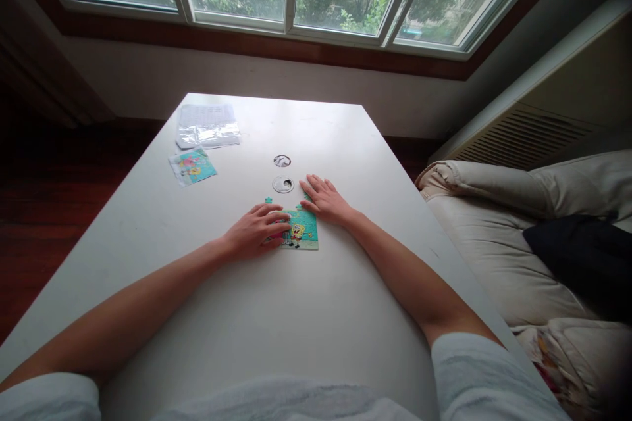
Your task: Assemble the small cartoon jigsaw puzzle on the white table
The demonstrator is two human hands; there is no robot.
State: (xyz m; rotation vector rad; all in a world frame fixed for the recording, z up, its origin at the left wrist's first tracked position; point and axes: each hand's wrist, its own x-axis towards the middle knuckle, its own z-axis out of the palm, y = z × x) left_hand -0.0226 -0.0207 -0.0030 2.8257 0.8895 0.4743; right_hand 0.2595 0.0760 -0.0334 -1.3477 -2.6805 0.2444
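Head view: a small puzzle [305, 229] lies flat on the white bench [296, 316], square to the person, with both hands at it.
Puzzle, done: the part that shows looks joined into one cartoon picture, its near edge and right edge straight, so I judge most of it is built.
Puzzle, left: a few pieces remain, I think; gaps under the hand on its left part cannot be ruled out.
Loose piece: one green piece [268, 200] sits apart, just beyond the puzzle's far left corner.
Other pieces: small green bits [307, 197] show beside the right thumb, beyond the puzzle's far edge; their number is unclear.
Left hand [253, 231]: laid over the puzzle's left part, fingers slightly bent; whether they grip anything I cannot tell.
Right hand [330, 202]: palm down beyond the puzzle's far right corner, fingers stretched and spread, gripping nothing.
Picture card [193, 166]: well beyond the puzzle, to its left.
Plastic bag [207, 125]: farther from the puzzle than the card.
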